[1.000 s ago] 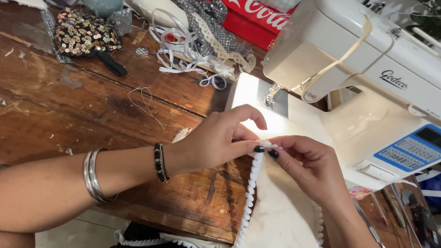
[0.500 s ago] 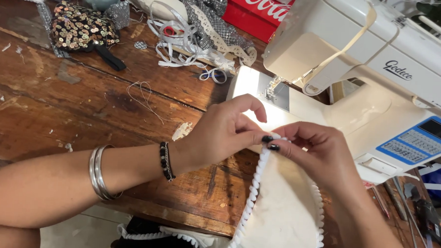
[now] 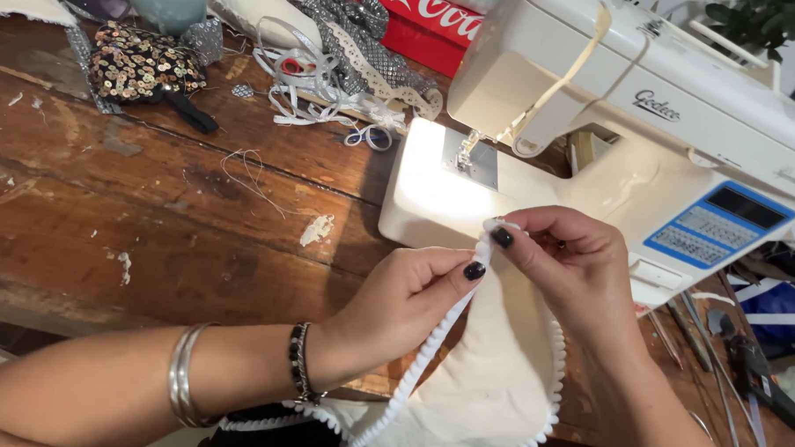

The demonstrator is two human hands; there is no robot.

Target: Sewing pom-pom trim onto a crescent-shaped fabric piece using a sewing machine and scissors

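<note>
— We've got dark-nailed fingertips [image 3: 501, 238] pinching the top tip of a cream, fuzzy fabric piece edged with white pom-pom trim [image 3: 489, 376]. Right hand [image 3: 572, 269] is closed on that tip; left hand [image 3: 394, 311] is nipping the bobbled edge just below.

— Soft, nubbly cloth, we'd say, curved like a half-moon. Its long axis runs from the raised tip near the fingers down toward us, hanging off the table edge.

— Beaded bracelet and silver bangles on the left wrist. Just beyond the hands, the glossy white plastic sewing machine [image 3: 647, 126] on the worn, scratched brown wooden table [image 3: 107, 213].
</note>
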